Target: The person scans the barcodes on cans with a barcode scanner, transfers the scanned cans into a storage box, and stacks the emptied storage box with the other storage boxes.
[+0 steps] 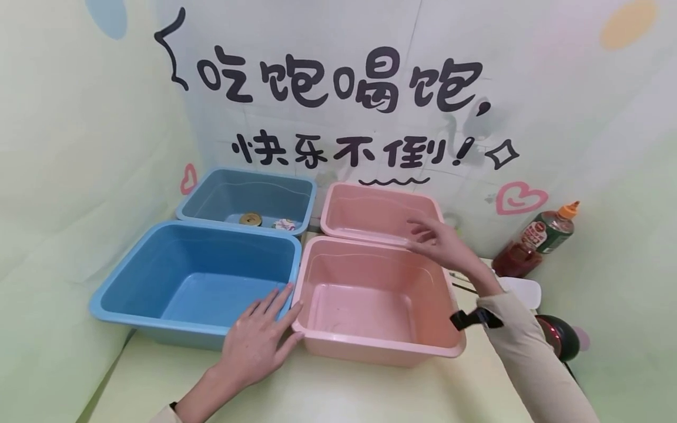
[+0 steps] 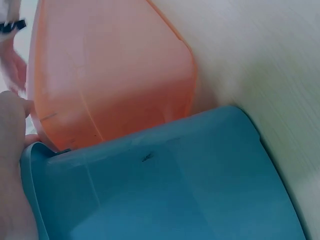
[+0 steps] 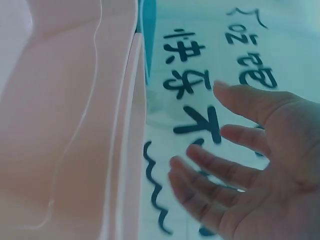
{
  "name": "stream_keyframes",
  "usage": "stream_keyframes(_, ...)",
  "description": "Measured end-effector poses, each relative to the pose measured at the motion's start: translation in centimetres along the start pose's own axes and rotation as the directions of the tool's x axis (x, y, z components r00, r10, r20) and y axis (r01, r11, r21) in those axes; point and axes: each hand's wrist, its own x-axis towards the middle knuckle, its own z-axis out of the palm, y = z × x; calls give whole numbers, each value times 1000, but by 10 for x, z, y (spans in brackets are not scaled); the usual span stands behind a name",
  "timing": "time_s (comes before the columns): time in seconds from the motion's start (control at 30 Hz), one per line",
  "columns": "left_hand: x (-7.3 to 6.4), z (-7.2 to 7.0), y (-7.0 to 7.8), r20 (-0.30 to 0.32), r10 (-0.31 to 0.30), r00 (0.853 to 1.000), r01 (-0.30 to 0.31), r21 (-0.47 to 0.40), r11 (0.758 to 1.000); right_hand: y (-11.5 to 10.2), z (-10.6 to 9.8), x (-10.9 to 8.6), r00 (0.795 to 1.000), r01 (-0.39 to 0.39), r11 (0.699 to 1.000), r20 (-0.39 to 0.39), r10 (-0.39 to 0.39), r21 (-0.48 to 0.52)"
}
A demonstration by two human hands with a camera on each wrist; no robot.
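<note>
In the head view my left hand lies with straight, spread fingers over the adjoining rims of the large blue tub and the large pink tub. The left wrist view looks along the outer walls of the pink tub and blue tub, with part of my left hand at their rims. Above the rear pink tub my right hand hangs in the air, fingers loosely bent. Nothing is between those fingers in the right wrist view, where the hand is beside a pink rim.
Behind the large blue tub, a smaller blue tub contains a round gold-coloured piece and a patterned piece. At right are an orange-capped sauce bottle, a white container and a dark round object. A lettered backdrop hangs behind.
</note>
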Motion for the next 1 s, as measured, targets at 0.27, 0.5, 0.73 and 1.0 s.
stream_keyframes(0.27, 0, -3, 1, 36, -30, 999, 31, -25, 999, 37, 1, -56, 991, -79, 997, -111, 79, 0)
stream_keyframes(0.5, 1, -2, 2, 27, -24, 999, 25, -27, 999, 61, 19, -76, 968, -193, 978, -148, 204, 82)
stream_keyframes(0.73, 1, -4, 1, 56, -43, 998, 46, -67, 997, 68, 34, -80, 950, -275, 939, -92, 298, 204)
stream_keyframes(1.0, 16, -26, 0, 104, -93, 990, 120, -302, 946, 76, 32, -83, 954, -268, 929, -62, 293, 256)
